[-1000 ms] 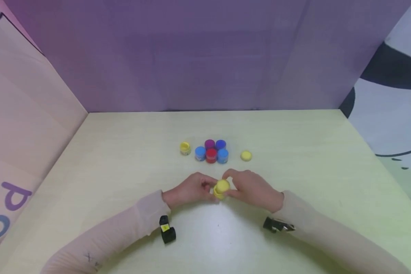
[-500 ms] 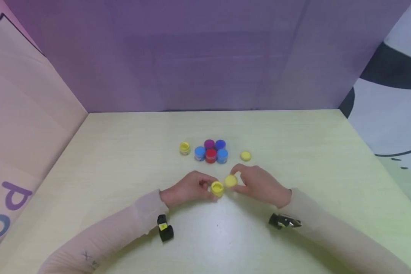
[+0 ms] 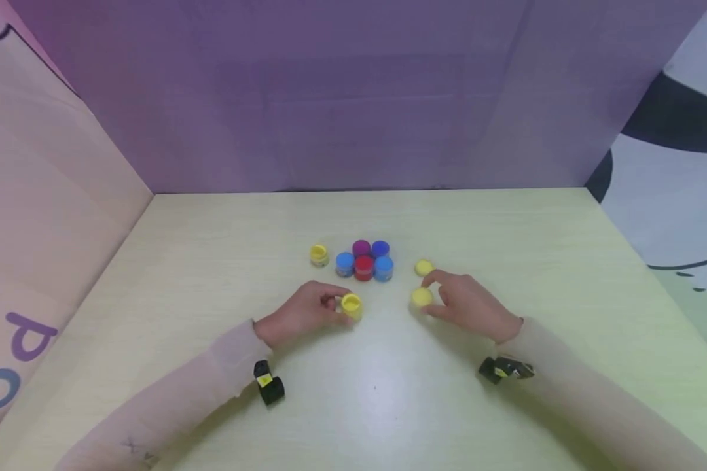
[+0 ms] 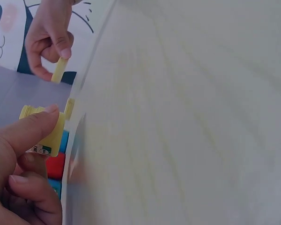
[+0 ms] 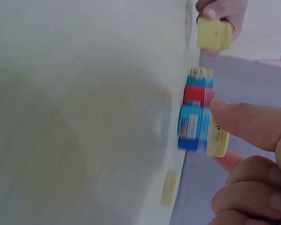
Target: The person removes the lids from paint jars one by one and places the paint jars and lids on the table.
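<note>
My left hand (image 3: 308, 314) pinches a small yellow jar (image 3: 351, 307) between thumb and finger. Its top is uncovered, and part of a label (image 4: 40, 149) shows below the thumb in the left wrist view. Off to the right, my right hand (image 3: 470, 305) holds a round yellow lid (image 3: 421, 297) by its edge, thumb on one side and a finger on the other. Just behind that lid, another yellow lid (image 3: 423, 267) lies on the table. A second uncovered yellow jar (image 3: 319, 255) stands upright farther back on the left.
Between the hands and the back wall (image 3: 359, 98), a cluster of lidded jars stands close together: a red jar (image 3: 363, 268), a purple jar (image 3: 361, 248), a dark blue jar (image 3: 380, 249) and two light blue ones. Side panels flank the pale table (image 3: 224, 235).
The lid has come away from above the jar. My right hand has carried it right and back toward the resting lid, while my left hand has moved the jar left and back.
</note>
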`<state>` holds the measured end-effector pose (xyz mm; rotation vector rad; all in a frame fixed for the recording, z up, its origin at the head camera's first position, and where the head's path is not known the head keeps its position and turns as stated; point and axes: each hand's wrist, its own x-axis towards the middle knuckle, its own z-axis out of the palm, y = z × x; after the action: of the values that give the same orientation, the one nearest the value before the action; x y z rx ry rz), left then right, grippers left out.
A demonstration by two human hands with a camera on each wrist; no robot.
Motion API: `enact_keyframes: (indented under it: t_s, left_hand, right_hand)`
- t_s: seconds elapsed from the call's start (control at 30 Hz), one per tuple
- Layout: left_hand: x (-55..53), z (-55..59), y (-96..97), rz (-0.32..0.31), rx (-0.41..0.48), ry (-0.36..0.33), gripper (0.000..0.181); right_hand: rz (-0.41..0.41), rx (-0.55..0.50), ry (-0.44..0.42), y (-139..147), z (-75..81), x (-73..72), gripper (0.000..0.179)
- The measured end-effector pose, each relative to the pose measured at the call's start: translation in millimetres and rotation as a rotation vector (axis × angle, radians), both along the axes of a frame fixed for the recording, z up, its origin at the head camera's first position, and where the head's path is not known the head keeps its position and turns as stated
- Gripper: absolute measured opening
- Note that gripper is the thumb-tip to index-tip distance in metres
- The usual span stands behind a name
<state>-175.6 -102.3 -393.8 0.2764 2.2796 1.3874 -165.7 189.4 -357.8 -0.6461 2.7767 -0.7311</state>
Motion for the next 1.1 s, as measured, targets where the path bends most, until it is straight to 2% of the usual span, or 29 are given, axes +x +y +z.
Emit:
enact_keyframes:
  t_s: [0.07,0.3,0.5,0.7,0.87,1.1]
  left_hand:
    - [-2.4,0.9,-4.4,0.025,-0.011,-0.001,0.047]
    - [-11.6,3.1,-21.9,0.095,-0.067,0.061,0.045]
    - [-18.6,1.4,-34.8,0.154,-0.098,0.064,0.049]
    - [-26.0,-3.3,-44.2,0.207,-0.114,0.089,0.051]
    - [-30.0,-3.3,-49.9,0.257,-0.161,0.088,0.052]
    - [-33.4,-1.9,-53.6,0.267,-0.165,0.090,0.051]
  right_hand:
    - [-0.011,-0.007,-0.011,6,-1.3,-4.0,0.039]
    - [-0.060,-0.017,-0.018,27,-0.3,-16.3,0.038]
    - [-0.106,0.001,-0.060,39,0.6,-26.8,0.039]
    - [-0.147,-0.023,-0.082,49,-1.7,-39.3,0.035]
    - [-0.160,-0.037,-0.105,53,-2.7,-44.8,0.033]
    - [-0.153,-0.035,-0.105,54,-9.4,-50.5,0.031]
